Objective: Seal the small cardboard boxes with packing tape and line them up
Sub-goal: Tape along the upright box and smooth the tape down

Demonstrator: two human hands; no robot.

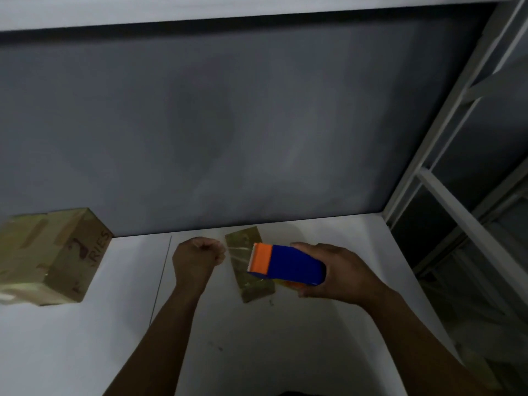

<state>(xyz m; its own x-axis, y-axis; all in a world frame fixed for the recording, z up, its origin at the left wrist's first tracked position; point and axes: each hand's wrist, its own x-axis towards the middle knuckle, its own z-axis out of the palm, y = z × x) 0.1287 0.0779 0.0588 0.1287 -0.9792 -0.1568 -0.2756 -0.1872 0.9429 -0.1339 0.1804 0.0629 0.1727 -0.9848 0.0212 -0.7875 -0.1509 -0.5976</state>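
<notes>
Grey wall and a white table (257,352) are making up the corner where this person is working, with a window frame (457,138) running off to the right of the small box (251,284). That box is lying on the table near the wall, directly under both hands. The right hand (337,275) is gripping a blue and orange tape dispenser (288,265) over the small box's right half, cutter end pointing left. The left hand (198,257) is sitting just beside the small box's left edge, fingers curled tight. I cannot tell whether it is pinching a tape end, though a shiny strip (237,250) is showing across the lid. Sealing seems to be underway. The next move is calling for pressing the strip flat, tearing it at the cutter, then lining the small box up with the bigger taped box (54,252) standing well to its left
</notes>
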